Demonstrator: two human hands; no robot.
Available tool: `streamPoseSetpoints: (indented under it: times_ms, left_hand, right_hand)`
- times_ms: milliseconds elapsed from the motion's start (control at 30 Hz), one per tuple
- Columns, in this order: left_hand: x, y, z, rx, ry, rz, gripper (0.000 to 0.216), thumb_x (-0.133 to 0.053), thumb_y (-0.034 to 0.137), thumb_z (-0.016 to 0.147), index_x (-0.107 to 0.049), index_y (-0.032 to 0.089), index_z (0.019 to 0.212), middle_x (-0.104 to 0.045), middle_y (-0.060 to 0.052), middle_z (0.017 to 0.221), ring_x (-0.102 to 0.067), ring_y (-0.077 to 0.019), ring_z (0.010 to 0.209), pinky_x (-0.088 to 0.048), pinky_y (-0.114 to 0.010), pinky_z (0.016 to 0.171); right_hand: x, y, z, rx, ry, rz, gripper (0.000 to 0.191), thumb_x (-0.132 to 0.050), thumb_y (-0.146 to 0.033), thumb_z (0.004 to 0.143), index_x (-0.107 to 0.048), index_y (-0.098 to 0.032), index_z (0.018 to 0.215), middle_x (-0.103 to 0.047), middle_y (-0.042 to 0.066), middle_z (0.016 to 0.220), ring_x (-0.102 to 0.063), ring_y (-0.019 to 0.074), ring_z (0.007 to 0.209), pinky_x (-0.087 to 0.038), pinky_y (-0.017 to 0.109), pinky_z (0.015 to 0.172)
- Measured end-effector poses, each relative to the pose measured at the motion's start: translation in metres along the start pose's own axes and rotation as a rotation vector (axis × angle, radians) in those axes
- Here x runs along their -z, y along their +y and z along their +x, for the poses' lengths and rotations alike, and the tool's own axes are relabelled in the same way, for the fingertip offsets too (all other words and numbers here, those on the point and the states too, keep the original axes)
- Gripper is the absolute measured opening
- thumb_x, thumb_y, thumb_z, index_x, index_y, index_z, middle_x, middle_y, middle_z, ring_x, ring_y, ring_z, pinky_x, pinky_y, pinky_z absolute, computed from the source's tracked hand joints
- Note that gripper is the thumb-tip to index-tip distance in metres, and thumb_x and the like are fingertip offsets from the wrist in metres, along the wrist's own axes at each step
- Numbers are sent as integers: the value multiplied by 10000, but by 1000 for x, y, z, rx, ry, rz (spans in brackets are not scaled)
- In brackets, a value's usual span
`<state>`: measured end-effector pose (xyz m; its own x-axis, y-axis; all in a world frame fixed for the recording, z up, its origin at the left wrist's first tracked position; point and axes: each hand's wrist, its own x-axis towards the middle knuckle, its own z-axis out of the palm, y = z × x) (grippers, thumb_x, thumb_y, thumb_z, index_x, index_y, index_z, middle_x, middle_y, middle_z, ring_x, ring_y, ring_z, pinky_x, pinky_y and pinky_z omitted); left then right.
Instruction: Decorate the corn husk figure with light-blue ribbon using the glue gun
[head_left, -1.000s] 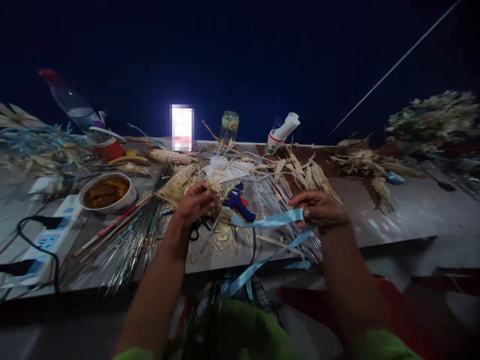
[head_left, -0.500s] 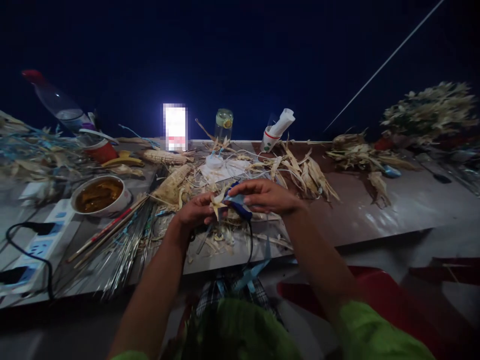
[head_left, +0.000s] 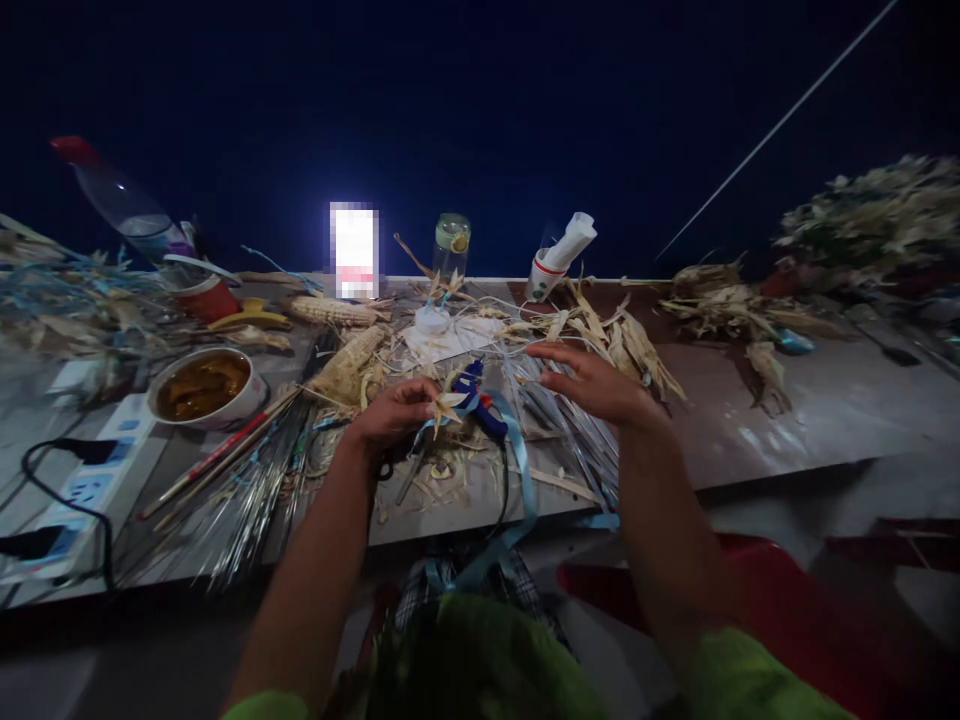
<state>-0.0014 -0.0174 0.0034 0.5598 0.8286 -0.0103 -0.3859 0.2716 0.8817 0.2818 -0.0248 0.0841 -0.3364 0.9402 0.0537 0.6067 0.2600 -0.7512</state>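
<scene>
Cluttered table (head_left: 832, 405); husk flower (head_left: 448, 402) juts rightward from left grip (head_left: 394, 413).

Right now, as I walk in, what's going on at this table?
Someone is working at a cluttered table. The left hand pinches a pale, flower-shaped piece, and a light-blue ribbon loops from beside it down past the table's front edge. The right hand is open, with nothing visible in it. A blue glue gun lies between them, with dried husks farther back.
</scene>
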Motion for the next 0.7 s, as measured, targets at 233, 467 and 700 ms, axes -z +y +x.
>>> streamPoseSetpoints:
  times_ms: [233, 467, 700]
  left_hand:
    - [-2, 1, -1, -21, 19, 30, 259, -789, 286, 564, -614, 119, 657, -576, 7, 629, -503, -75, 542, -364, -201, 537]
    - [4, -4, 2, 3, 88, 146, 244, -755, 294, 618, -605, 127, 714, -534, 24, 599, -468, -63, 506, -337, -193, 498]
    - [5, -3, 1, -29, 68, 41, 280, -770, 310, 592, -587, 133, 709, -547, 13, 547, -475, -70, 469, -352, -192, 471]
  right_hand:
    - [-75, -41, 35, 180, -374, 319, 340, -526, -291, 826, -570, -195, 1149, -607, 59, 1167, -542, 174, 1078, -403, 359, 963]
    - [-88, -28, 37, -79, -380, 444, 224, -606, -216, 740, -584, -129, 945, -575, -19, 663, -496, 84, 586, -390, 220, 559]
    - [-58, -25, 20, -284, -213, 612, 254, -651, -158, 663, -612, -189, 911, -515, -63, 538, -459, 61, 484, -315, 183, 460]
